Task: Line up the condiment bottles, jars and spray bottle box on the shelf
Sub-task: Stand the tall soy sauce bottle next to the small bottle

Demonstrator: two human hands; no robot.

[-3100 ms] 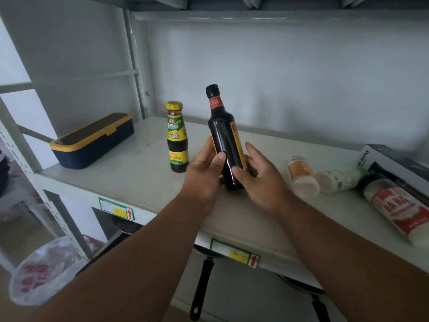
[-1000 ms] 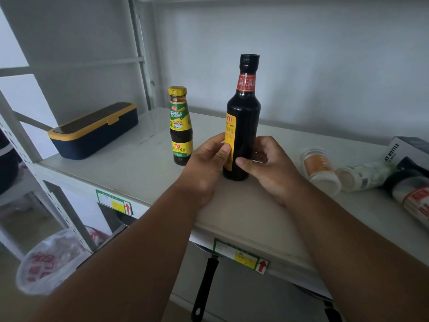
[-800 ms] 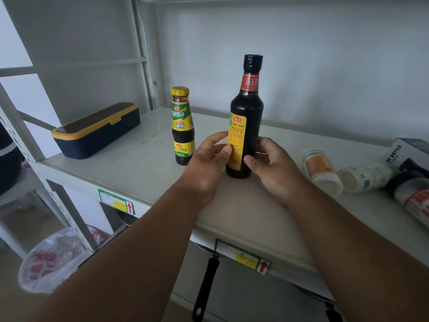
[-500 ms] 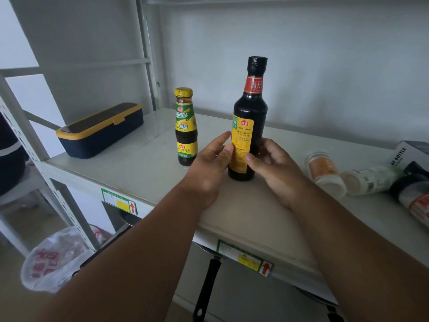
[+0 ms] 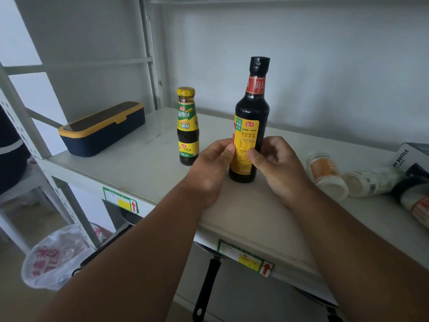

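The left hand's thumb [image 5: 229, 149] presses on the left edge of the yellow label of the tall dark bottle [image 5: 249, 126], and the right hand's thumb [image 5: 251, 156] presses on the label's lower right. The other fingers of each hand curl round the bottle's sides toward its back, so both hands are closed on the bottle's lower half. The left hand [image 5: 209, 168] sits on the bottle's left, the right hand [image 5: 278, 166] on its right, and both forearms reach in from the bottom of the view.

The tall bottle stands upright on the shelf [image 5: 139, 166], near the front edge, with a black cap and a red neck band. Just beside it on the left, and a little further back, stands a shorter sauce bottle [image 5: 187, 126] with a yellow cap and a green and yellow label; the left hand's knuckles come close to its base. Whether they touch it cannot be told.

To the right of the right hand, two small jars lie on their sides: one with an orange label [image 5: 325, 168] and next to it one with a white lid [image 5: 369, 181]. Past them, at the right edge, a larger jar with a red label [image 5: 415, 201] lies down in front of a box [image 5: 406, 154].

Far left on the shelf rests a long navy box with a yellow rim [image 5: 102, 130]. Below the shelf hangs a pan with a black handle [image 5: 206, 289], and a plastic bag [image 5: 58, 256] sits lower left.
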